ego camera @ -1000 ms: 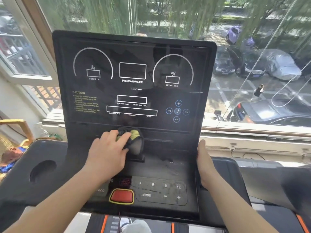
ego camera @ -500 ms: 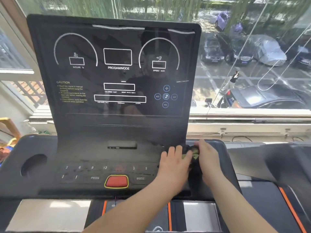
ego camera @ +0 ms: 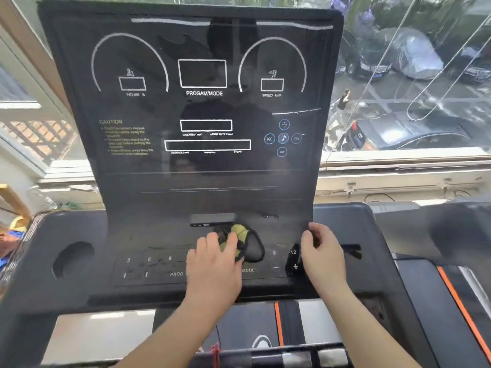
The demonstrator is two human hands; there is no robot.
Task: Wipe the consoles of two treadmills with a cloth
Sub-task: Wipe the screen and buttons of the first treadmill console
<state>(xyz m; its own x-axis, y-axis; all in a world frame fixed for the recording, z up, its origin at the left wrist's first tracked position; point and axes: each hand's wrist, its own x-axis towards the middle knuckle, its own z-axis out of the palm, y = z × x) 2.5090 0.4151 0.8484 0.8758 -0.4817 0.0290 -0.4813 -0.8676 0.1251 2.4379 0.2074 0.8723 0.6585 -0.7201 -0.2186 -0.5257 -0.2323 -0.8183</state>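
Observation:
A black treadmill console (ego camera: 202, 107) with white gauge markings stands upright in front of me, with a button panel (ego camera: 148, 264) below it. My left hand (ego camera: 212, 264) presses a dark cloth with yellow patches (ego camera: 244, 243) flat on the middle of the button panel, just under a small black slot. My right hand (ego camera: 322, 256) rests on the panel's right edge beside the "12" and "+" keys, fingers curled, with nothing visibly in it. The red stop button is hidden under my left hand.
A round cup holder (ego camera: 73, 258) is sunk into the left side tray. A second treadmill's dark surface (ego camera: 457, 235) lies to the right. Behind the console is a window (ego camera: 411, 75) over parked cars. The belt deck with orange stripes (ego camera: 277, 322) lies below.
My left hand has slid the cloth leftward from the panel's right edge to its middle. My right hand has let go of the cloth and stays at the right edge.

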